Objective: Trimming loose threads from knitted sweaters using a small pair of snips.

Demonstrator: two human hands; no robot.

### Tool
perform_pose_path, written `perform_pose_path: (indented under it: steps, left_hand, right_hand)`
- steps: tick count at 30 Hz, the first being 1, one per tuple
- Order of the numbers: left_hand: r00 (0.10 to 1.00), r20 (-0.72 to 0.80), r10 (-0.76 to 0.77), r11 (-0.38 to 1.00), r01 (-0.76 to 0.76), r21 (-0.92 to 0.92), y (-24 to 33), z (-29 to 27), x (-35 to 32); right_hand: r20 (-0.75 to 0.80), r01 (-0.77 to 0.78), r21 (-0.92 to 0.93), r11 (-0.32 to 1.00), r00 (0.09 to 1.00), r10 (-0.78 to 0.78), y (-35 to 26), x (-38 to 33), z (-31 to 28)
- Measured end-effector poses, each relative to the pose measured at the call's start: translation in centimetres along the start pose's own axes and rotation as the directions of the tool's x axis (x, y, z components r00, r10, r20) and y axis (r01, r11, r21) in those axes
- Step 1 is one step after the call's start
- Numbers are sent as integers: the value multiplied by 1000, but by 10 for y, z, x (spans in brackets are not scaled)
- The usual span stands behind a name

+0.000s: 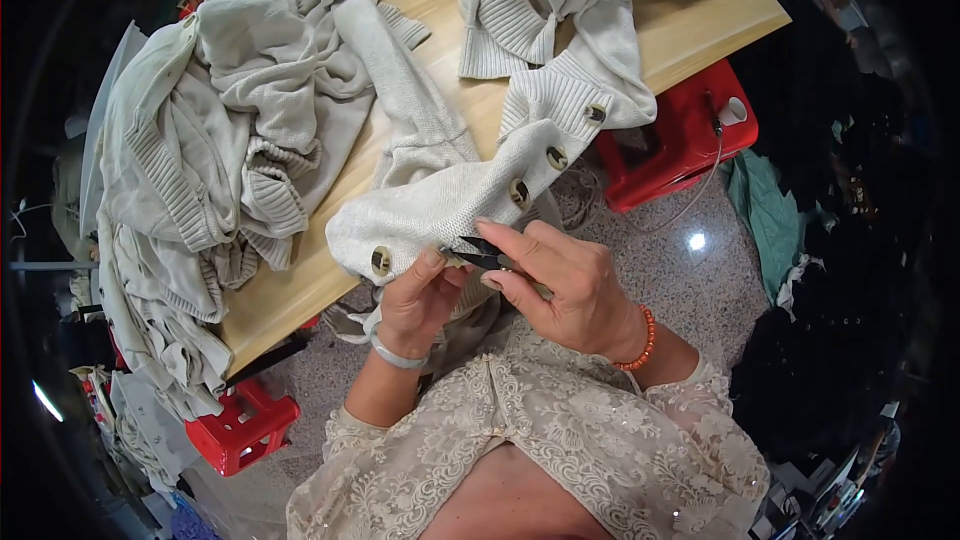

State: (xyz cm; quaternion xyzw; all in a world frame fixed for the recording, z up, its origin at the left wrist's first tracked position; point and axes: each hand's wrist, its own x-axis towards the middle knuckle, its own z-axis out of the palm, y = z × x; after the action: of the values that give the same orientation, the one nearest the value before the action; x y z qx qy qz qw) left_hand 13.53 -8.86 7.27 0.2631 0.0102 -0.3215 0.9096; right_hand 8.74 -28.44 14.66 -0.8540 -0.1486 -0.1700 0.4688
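The left hand (420,295) pinched the buttoned edge of a cream cardigan (450,200) hanging over the near edge of the surface (300,285). The right hand (560,280) gripped small dark snips (480,253), mostly hidden between the fingers. Beyond, heaped knitwear (220,120) left little bare room on the surface.

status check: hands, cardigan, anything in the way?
Left hand pinches cream cardigan edge beside a button. Right hand holds small dark snips at the knit. More knitwear heaped on wooden table; nothing blocking.
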Motion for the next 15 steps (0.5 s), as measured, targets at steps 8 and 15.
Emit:
perform_pose_path:
  steps: [8,15]
  left_hand:
    - [998,-57,24,997,-20,72,6,3,3]
    - [1000,5,19,995,-19,101,6,-17,3]
  right_hand:
    - [6,38,-32,999,999,-38,2,3,-3]
    - [43,135,-132,982,991,-130,7,3,-3]
